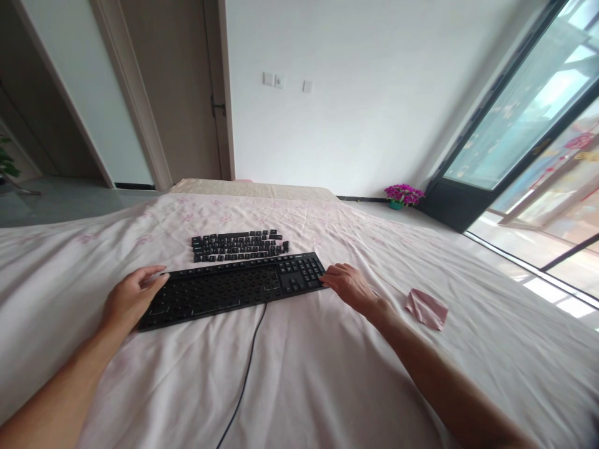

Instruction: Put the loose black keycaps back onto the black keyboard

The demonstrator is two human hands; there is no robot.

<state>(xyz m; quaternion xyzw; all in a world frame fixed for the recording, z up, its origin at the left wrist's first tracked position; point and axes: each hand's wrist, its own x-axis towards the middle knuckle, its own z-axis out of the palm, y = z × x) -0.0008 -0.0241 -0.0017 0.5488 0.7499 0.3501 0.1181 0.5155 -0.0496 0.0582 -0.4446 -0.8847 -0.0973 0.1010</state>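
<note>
The black keyboard lies on a pale pink floral cloth, set at a slant with its right end farther forward than its left. Its main block shows bare key mounts; caps are fitted along the top row and in the sections at the right end. The left hand is at the keyboard's left end, partly open, thumb and forefinger extended close together at the upper left corner; whether the remaining fingers close beneath the edge cannot be determined. The right hand is at the opposite end, palm down, fingers bent and touching the right edge; a firm hold cannot be confirmed from this view. Loose keycaps lie in rows just beyond the keyboard, near its far edge, on the same cloth. A dark cable runs from the near edge toward the wearer, between the forearms. A folded pink cloth piece lies to the right of the right hand, apart from the keyboard. Beyond are a white wall with switch plates, a brown door and magenta flowers on the floor.
</note>
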